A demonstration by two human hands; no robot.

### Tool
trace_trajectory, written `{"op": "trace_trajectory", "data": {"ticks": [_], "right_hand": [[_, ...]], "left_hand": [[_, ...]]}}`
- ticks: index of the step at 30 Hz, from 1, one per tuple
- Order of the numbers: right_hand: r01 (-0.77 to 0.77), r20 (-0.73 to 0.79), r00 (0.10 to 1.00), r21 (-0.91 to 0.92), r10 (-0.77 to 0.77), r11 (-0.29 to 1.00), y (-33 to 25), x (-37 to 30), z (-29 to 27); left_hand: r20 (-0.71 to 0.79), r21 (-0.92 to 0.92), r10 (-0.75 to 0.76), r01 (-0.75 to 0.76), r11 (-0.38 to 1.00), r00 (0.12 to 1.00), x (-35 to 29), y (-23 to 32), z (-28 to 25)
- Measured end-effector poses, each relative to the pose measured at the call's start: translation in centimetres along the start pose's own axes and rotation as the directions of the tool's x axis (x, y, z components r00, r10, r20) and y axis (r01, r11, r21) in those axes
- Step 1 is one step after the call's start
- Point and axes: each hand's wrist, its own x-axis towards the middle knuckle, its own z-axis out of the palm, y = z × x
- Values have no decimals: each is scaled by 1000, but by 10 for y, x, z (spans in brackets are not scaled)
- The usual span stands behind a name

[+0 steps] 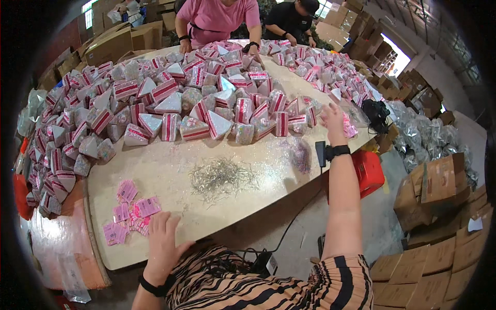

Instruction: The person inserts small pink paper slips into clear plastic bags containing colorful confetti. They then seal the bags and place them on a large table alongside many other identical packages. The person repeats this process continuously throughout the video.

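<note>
My left hand (161, 238) rests flat with fingers spread near the table's front edge, touching a scatter of small pink paper cards (129, 214). My right hand (335, 120) reaches out to the right side of the table, fingers apart, beside a small pink glittery packet (350, 126); whether it grips the packet is unclear. A big heap of pink, red-striped and silver triangular packets (196, 103) covers the far half of the pale table (170, 175). A tangle of thin silver wire ties (221, 178) lies in the middle.
Two other people stand at the far side, one in a pink shirt (217, 18), one in black (289, 20). A red box (368, 173) sits below the table's right edge. Cardboard cartons (439, 217) and silver bags (423, 134) fill the floor on the right.
</note>
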Motion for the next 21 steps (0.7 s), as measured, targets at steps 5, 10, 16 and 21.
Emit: {"op": "trace_trajectory", "data": {"ticks": [5,10,16,21], "right_hand": [[6,-21,1000,-534,-21,845,52,25,17],[69,81,996,-380,-41,922,97,71,40],[209,322,947,-579,-15,788,94,87,103],[281,387,916,-419,-110,863,83,56,166]], "left_hand": [[62,184,34,-45,982,997,-3,1,14],[90,225,19,-39,974,996,-1,-1,17],[121,209,-1,-24,978,993,2,0,19],[124,218,-7,-20,976,992,3,1,19]]}}
